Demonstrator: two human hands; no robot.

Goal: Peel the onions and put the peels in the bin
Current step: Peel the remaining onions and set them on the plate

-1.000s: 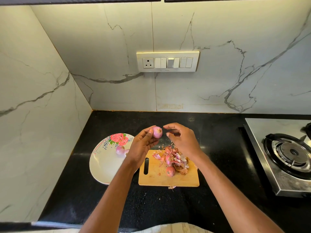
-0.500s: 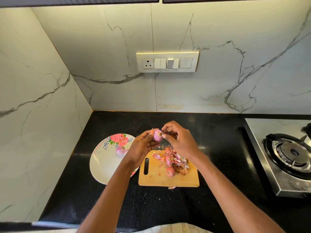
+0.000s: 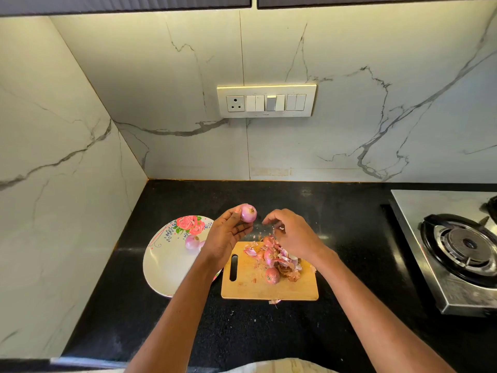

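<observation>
The right hand (image 3: 293,234) has drawn away from the small, glossy pink peeled onion (image 3: 248,212), fingers loosely curled, holding nothing visible. The left hand (image 3: 226,235) pinches that onion above the rectangular wooden cutting board (image 3: 250,288), where papery peels (image 3: 279,258) heap.

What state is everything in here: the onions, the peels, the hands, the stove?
Onion in left hand: peeled, held up at fingertips.
Left hand: holds that onion.
Right hand: fingers curled over the board; grip unclear.
Onion on board: skin still on.
Peels: piled on cutting board.
Plate: holds peeled onions.
Burner: no flame visible.
</observation>
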